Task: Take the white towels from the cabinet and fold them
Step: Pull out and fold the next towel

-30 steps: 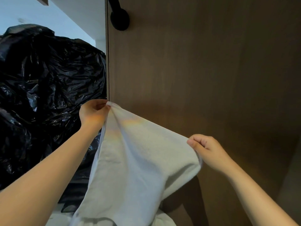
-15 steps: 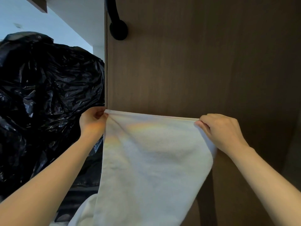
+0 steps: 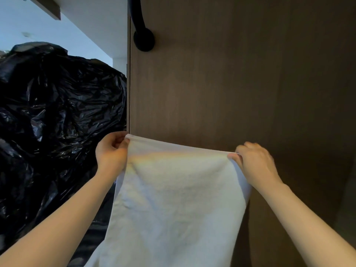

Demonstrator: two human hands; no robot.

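Bare left hand [image 3: 111, 153] and left forearm [image 3: 63, 218] show at seven o'clock, bare right hand [image 3: 254, 164] and right forearm [image 3: 308, 218] at five o'clock.

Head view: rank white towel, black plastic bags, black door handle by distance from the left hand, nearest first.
1. white towel: its top corner is pinched in the left hand.
2. black plastic bags: just to the hand's left, behind it.
3. black door handle: well above, on the cabinet door.

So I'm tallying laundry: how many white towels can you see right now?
1. The towel hangs between the left hand and the right hand, which pinch its top corners. Others may lie out of view.
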